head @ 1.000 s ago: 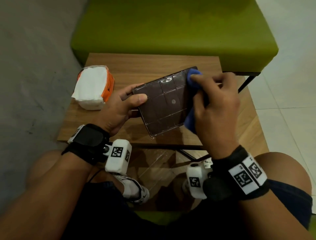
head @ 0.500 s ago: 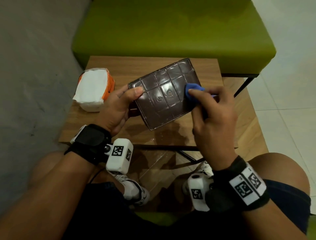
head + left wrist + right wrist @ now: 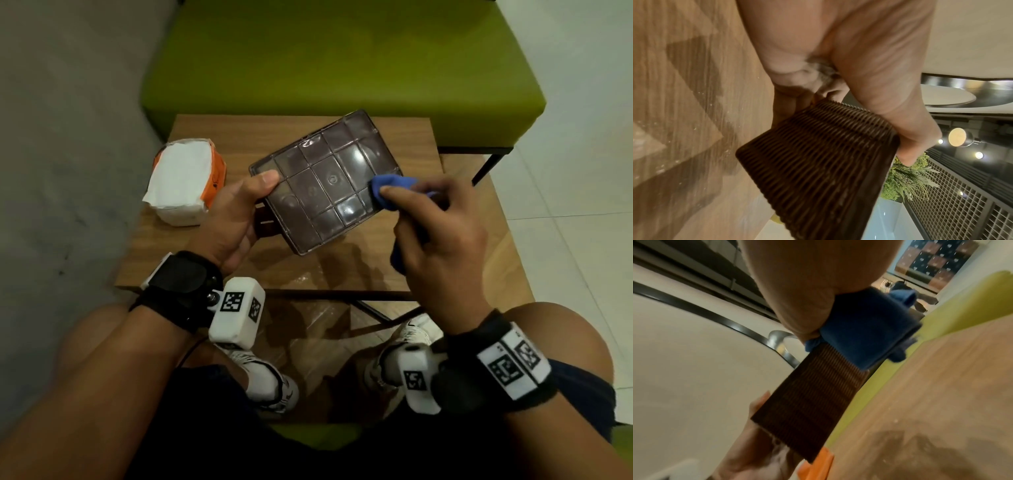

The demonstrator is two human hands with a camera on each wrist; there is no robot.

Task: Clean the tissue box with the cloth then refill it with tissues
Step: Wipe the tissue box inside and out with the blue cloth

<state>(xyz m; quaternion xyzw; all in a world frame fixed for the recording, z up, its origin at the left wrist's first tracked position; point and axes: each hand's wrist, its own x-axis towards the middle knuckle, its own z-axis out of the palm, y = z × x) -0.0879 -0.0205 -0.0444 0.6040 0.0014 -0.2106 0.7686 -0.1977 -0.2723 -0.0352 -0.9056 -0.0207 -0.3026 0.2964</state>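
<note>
The dark brown tissue box (image 3: 325, 181) is held above the wooden table (image 3: 212, 270), its glossy gridded underside facing up. My left hand (image 3: 236, 216) grips its left edge, thumb on top. In the left wrist view the box's ribbed woven side (image 3: 818, 170) shows under my left hand (image 3: 869, 81). My right hand (image 3: 438, 236) holds a folded blue cloth (image 3: 390, 192) and presses it against the box's right edge. The right wrist view shows the blue cloth (image 3: 869, 331) wrapped over the box's ribbed side (image 3: 812, 400). A pack of white tissues in orange wrap (image 3: 185, 181) lies on the table at the left.
A green upholstered bench (image 3: 342, 65) stands right behind the table. Grey floor lies to the left, pale tiles to the right. My knees and white shoes (image 3: 267, 383) are under the table's near edge.
The box has tilted so more of its gridded face shows. My right hand has drawn the cloth from the box's far corner down along its right edge towards me.
</note>
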